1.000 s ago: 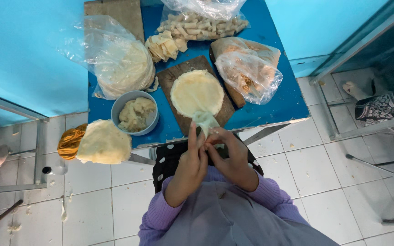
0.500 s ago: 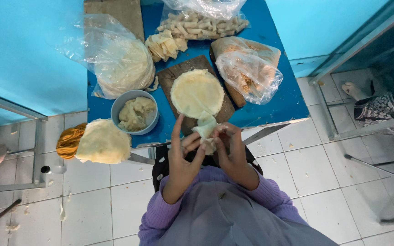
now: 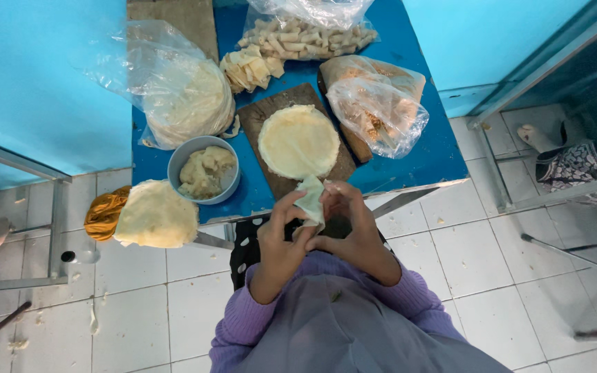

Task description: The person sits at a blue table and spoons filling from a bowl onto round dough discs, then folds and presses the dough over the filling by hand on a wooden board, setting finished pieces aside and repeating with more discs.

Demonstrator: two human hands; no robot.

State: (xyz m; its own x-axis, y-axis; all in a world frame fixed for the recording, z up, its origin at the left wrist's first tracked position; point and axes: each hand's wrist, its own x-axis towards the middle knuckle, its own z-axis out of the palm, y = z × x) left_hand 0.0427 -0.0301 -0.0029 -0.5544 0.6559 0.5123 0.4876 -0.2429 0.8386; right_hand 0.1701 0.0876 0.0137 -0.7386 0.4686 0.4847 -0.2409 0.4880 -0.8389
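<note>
In the head view, a pale folded wrapper [image 3: 310, 200] is held at the centre of the frame, just below the near edge of the blue table [image 3: 443, 155]. It is pinched between both hands: the left hand [image 3: 281, 245] is closed on its lower left side with fingers curled, and the right hand [image 3: 350, 231] is closed around its right side. Just above the wrapper, a round stack of wrappers [image 3: 298, 140] is seen lying on a dark wooden board [image 3: 274, 114]. To the left of the board, a grey bowl of filling [image 3: 204, 170] is set. Finished rolls in a clear bag [image 3: 312, 34] are seen at the top centre. A crumpled plastic bag [image 3: 381, 103] lies at the upper right of the table.
</note>
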